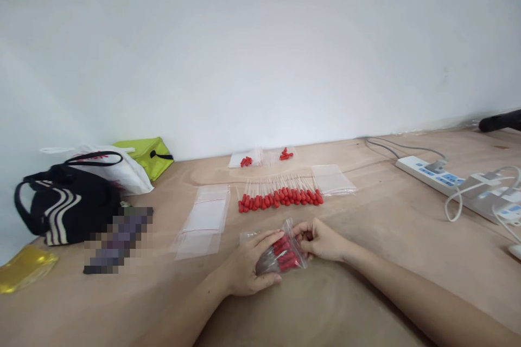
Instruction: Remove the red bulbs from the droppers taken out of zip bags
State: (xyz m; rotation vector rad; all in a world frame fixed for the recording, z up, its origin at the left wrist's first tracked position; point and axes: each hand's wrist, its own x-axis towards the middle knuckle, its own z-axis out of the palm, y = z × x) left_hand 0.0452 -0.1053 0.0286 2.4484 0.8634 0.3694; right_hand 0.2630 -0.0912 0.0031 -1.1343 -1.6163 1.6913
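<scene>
My left hand (248,268) is wrapped around a small clear zip bag (285,254) filled with red-bulbed droppers, near the front of the wooden table (386,238). My right hand (321,239) pinches the bag's open end from the right. Just behind my hands lies a row of several red-bulbed droppers (280,196), side by side. A stack of empty zip bags (202,219) lies to the left, another stack (332,179) to the right of the row.
Two filled bags with red bulbs (264,157) lie near the wall. A black striped bag (65,203), a white bag (116,171) and a green pouch (148,156) sit at left. Power strips with cables (459,184) occupy the right.
</scene>
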